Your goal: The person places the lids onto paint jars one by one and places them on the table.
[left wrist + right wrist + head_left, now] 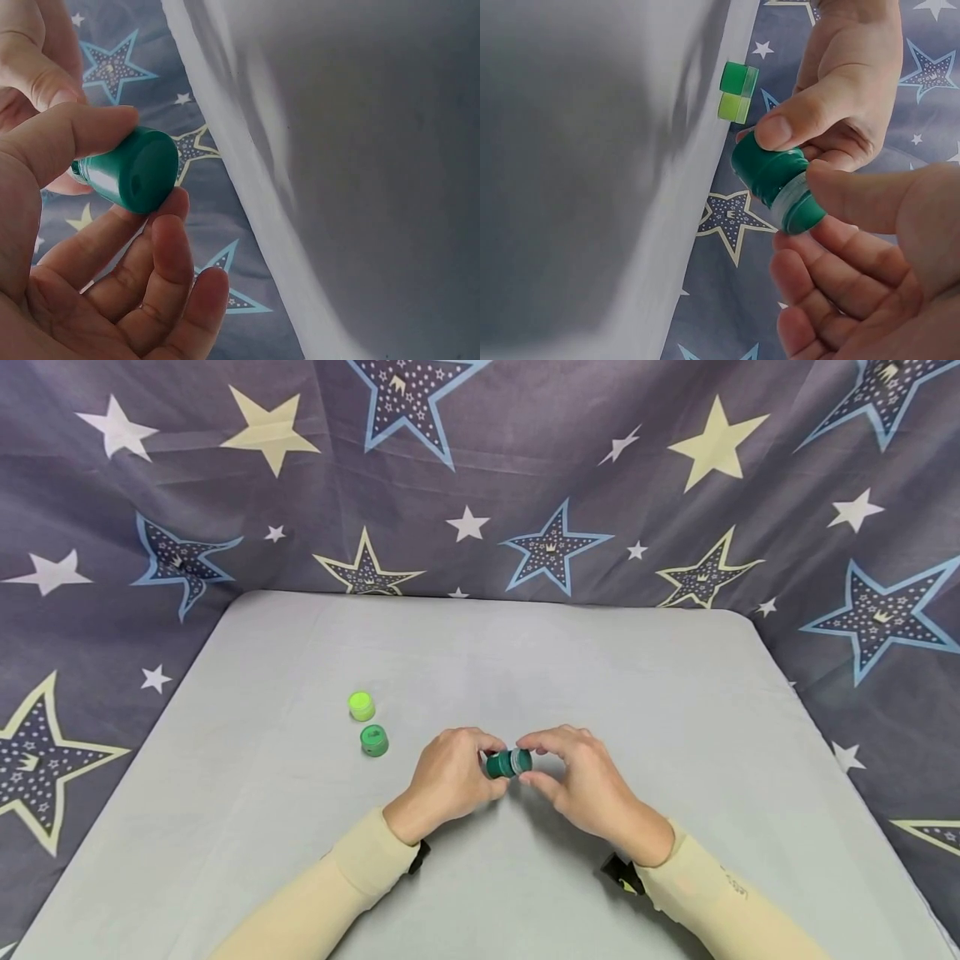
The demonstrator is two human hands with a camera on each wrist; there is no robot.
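Both hands hold a small dark green paint pot point(498, 766) in the air over the table. My left hand point(456, 772) pinches its solid green body between thumb and fingers; the smooth rounded end of that body point(150, 172) faces the left wrist camera. On the other end sits a lid point(805, 216) with a clear rim, gripped by the thumb and fingertips of my right hand point(581, 781). Ridges like screw threads show beside the clear rim in the right wrist view. Lid and body stand close together, one in line with the other.
Left of the hands, a light green pot point(362, 707) and a mid-green pot point(374, 741) stand close together on the grey-white table point(637, 685). Behind the table and along its sides hangs a dark cloth point(525, 468) with stars.
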